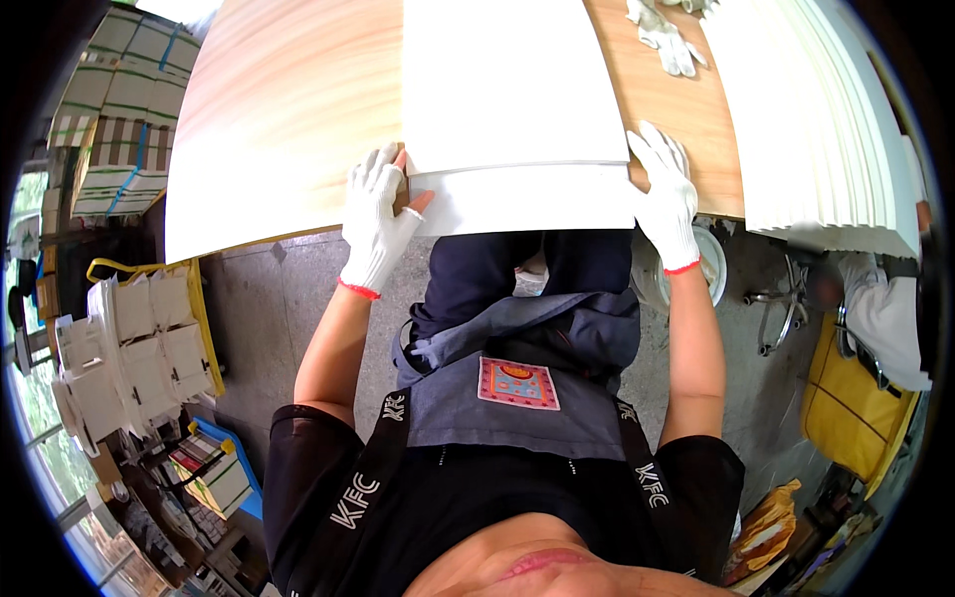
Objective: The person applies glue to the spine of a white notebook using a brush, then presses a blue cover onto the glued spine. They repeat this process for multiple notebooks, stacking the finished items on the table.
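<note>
A white sheet stack (512, 85) lies before me on the wood-grain tabletop, and a white strip (522, 199) runs along its near end, reaching the table's front edge. At the strip's left end is my left hand (376, 214), in a white knit glove with bare thumb and index tips. Its fingers curl around a small brown piece (402, 189), mostly covered, whose kind I cannot make out; the thumb rests on the strip. My right hand (665, 194), gloved too, lies open against the strip's right end, fingers stretched forward and nothing visible in it.
Thick white sheets (816, 129) are piled at the right; spare gloves (668, 40) lie at the far right of the tabletop (288, 119). A white bucket (708, 264) stands below. Bundled stacks (124, 124) and a yellow-framed cart (204, 328) are at left. Another person's leg (880, 318) shows at right.
</note>
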Motion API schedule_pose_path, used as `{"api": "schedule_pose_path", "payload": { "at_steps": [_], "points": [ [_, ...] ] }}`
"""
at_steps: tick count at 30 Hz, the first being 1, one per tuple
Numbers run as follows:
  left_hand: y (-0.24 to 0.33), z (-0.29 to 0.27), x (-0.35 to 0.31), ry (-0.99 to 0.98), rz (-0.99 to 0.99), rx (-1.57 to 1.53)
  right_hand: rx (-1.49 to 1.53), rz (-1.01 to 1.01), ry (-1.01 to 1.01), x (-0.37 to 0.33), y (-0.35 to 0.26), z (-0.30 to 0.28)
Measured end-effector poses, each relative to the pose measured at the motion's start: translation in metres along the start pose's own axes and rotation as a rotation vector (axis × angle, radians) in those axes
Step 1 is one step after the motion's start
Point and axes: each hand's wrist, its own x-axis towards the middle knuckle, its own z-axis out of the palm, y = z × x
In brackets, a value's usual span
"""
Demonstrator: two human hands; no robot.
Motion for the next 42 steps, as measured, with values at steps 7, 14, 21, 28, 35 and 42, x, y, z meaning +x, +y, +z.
{"api": "schedule_pose_path", "payload": {
  "at_steps": [7, 14, 21, 28, 35, 42],
  "points": [
    [0.003, 0.002, 0.002, -0.015, -0.068, -0.02, -0.051, -0.051, -0.032, 0.001, -0.001, 0.0],
    [-0.002, 0.006, 0.003, -0.018, -0.054, 0.036, -0.065, -0.045, -0.038, 0.0, -0.001, 0.002],
    [0.0, 0.002, 0.005, -0.035, -0.039, 0.035, -0.057, -0.055, -0.025, 0.001, 0.0, 0.003],
    [0.001, 0.001, 0.003, -0.009, -0.05, 0.004, -0.058, -0.077, -0.034, 0.001, 0.003, 0.004],
    [0.017, -0.009, 0.012, -0.017, 0.066, -0.071, -0.015, -0.078, -0.018, 0.002, -0.002, 0.001],
    [0.053, -0.029, 0.025, -0.239, 0.172, 0.003, -0.018, -0.089, -0.01, 0.0, 0.003, 0.004]
  ]
}}
